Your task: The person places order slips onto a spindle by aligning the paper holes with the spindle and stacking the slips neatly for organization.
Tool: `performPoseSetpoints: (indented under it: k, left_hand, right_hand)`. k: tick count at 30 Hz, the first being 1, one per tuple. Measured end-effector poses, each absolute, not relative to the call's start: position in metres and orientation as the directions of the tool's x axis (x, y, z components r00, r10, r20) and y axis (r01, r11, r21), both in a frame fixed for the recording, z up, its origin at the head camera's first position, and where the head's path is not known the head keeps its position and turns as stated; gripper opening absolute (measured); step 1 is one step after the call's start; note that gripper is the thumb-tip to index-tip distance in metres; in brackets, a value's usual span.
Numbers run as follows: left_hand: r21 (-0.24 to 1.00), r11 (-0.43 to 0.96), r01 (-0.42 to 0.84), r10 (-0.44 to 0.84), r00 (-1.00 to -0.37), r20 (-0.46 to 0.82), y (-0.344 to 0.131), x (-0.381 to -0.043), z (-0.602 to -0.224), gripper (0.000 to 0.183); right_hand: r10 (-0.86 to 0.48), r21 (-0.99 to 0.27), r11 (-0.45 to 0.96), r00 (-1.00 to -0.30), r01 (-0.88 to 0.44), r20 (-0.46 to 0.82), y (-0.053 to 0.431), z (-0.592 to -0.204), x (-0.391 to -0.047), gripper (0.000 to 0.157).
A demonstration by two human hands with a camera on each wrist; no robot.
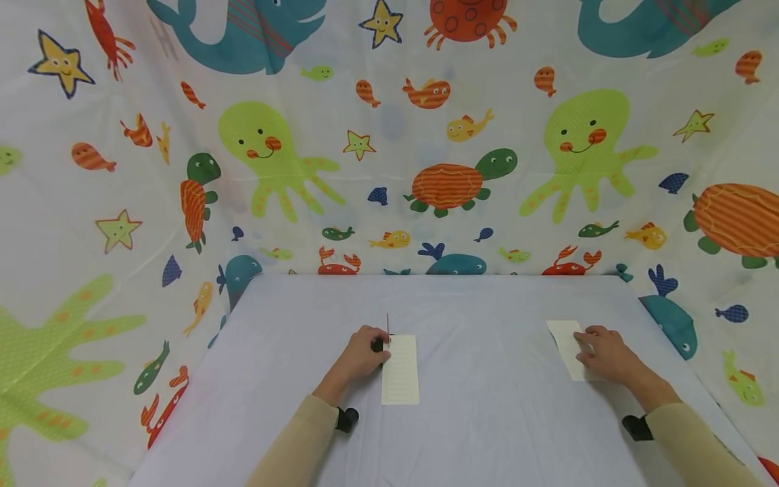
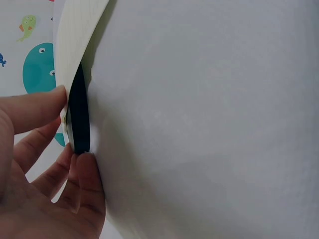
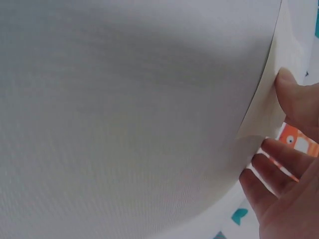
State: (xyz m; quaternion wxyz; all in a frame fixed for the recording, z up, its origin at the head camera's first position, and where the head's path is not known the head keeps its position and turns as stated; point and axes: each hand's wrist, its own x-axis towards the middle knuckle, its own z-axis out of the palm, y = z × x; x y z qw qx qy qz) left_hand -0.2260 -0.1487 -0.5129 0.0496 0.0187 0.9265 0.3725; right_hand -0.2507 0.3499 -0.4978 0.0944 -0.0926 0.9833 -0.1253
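Observation:
My left hand (image 1: 365,352) is at the upper left edge of a small lined notepad (image 1: 400,372). In the left wrist view, its thumb presses the pale pages (image 2: 75,45) and its fingertips reach a dark strip (image 2: 79,119) under them, whose kind I cannot tell. A thin dark upright line (image 1: 387,325) with a bit of red at its base shows at the pad's top. Far to the right, my right hand (image 1: 608,355) touches a loose cream sheet (image 1: 564,345); its thumb (image 3: 285,77) lies on the paper and its other fingers rest spread beside it.
A white cloth covers the table (image 1: 481,433). Behind and at both sides hangs a curtain (image 1: 389,162) printed with sea animals. Black camera straps (image 1: 347,419) sit at both wrists, below beige sleeves (image 1: 298,446).

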Motion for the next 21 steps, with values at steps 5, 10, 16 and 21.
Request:
performPoseSetpoints:
  k: [5, 10, 16, 21]
  left_hand:
    - [0.695, 0.719, -0.005, 0.069, -0.994, -0.079, -0.1486, -0.2263, -0.5130, 0.022]
    - [0.691, 0.723, 0.004, 0.077, -0.994, -0.074, -0.1487, -0.2264, -0.5141, 0.022]
    - [0.692, 0.722, -0.004, 0.070, -0.994, -0.079, -0.1486, -0.2261, -0.5137, 0.022]
    - [0.695, 0.719, 0.019, 0.083, -0.995, -0.059, -0.1493, -0.2263, -0.5125, 0.021]
  right_hand:
    - [-0.163, -0.282, 0.953, -0.973, -0.113, -0.161, 0.3456, -0.4958, -0.2485, 0.053]
    - [-0.133, -0.249, 0.964, -0.979, -0.093, -0.151, 0.3416, -0.4915, -0.2473, 0.050]
    - [-0.118, -0.277, 0.959, -0.973, -0.059, -0.199, 0.3436, -0.4919, -0.2479, 0.051]
    - [-0.076, -0.356, 0.934, -0.963, 0.022, -0.258, 0.3442, -0.4928, -0.2501, 0.053]
